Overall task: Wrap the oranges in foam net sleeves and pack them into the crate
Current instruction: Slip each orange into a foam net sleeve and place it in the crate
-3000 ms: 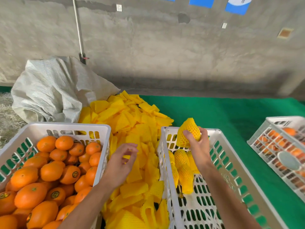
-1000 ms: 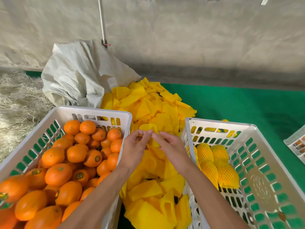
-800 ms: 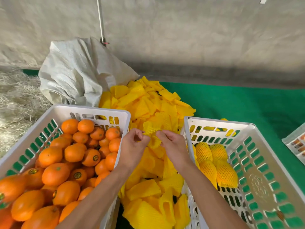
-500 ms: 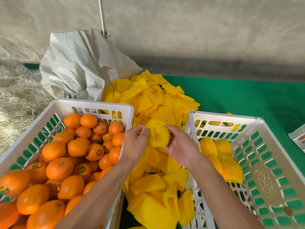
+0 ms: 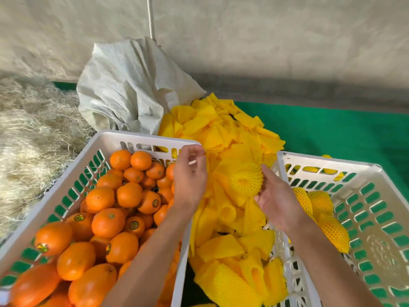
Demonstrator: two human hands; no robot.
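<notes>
My right hand [image 5: 275, 201] holds a yellow foam net sleeve [image 5: 243, 179], stretched open into a cup, above the loose sleeve pile [image 5: 221, 245]. My left hand [image 5: 190, 176] hovers over the right edge of the left white crate [image 5: 143, 138], its fingers loosely curled and holding nothing. That crate is full of bare oranges [image 5: 108, 222]. In the right white crate [image 5: 332, 161], several oranges wrapped in yellow net [image 5: 318, 210] lie against the near-left side; my right wrist hides part of them.
A crumpled white woven sack [image 5: 132, 85] lies behind the sleeve pile, against the concrete wall. Dry straw [image 5: 28, 129] covers the floor at the left. Green matting [image 5: 332, 129] runs under and behind the right crate.
My left hand has let go of the sleeve and moved left over the orange crate. My right hand now holds the opened sleeve alone.
</notes>
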